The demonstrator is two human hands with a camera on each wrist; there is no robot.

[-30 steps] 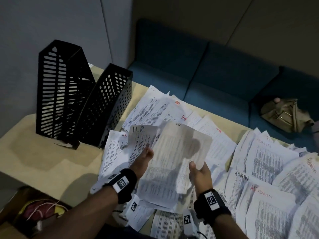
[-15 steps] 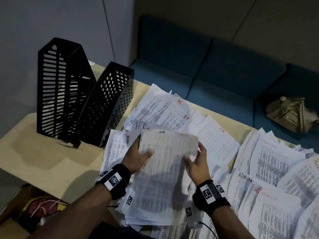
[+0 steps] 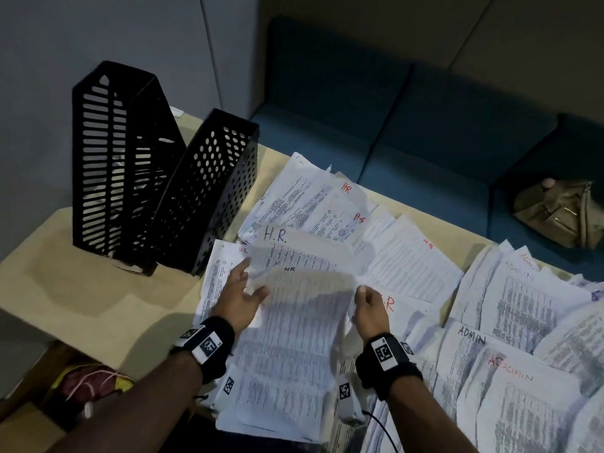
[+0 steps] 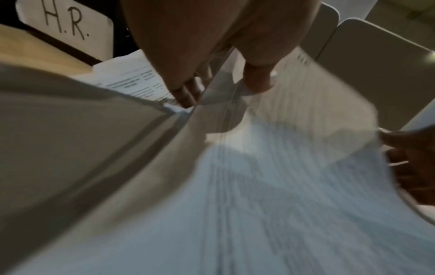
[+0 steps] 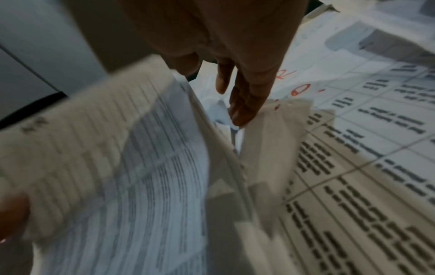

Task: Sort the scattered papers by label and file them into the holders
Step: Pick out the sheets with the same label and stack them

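Observation:
A stack of printed sheets marked HR [image 3: 294, 338] lies at the table's near edge. My left hand [image 3: 251, 279] pinches its left edge, thumb [image 4: 256, 85] on top and fingers [image 4: 186, 96] beneath. My right hand [image 3: 362, 299] pinches the right edge [image 5: 200, 115], thumb above and fingers under it. More HR sheets [image 3: 313, 207] fan out behind, one marked H.R. [image 3: 274, 235]. ADMIN sheets [image 3: 523, 322] cover the right side. Two black file holders [image 3: 117, 165] [image 3: 209, 194] stand at the left, the slotted one leaning against the perforated one.
The beige table [image 3: 81, 289] has bare surface left of the papers and in front of the holders. A blue sofa [image 3: 425, 125] runs behind the table, with a tan bag [image 3: 559, 210] on it. A box with cables [image 3: 85, 384] sits below the table's left edge.
The sheet held up a second ago came down onto the HR stack. Both hands then shifted to the stack's side edges, and the stack now shows motion blur.

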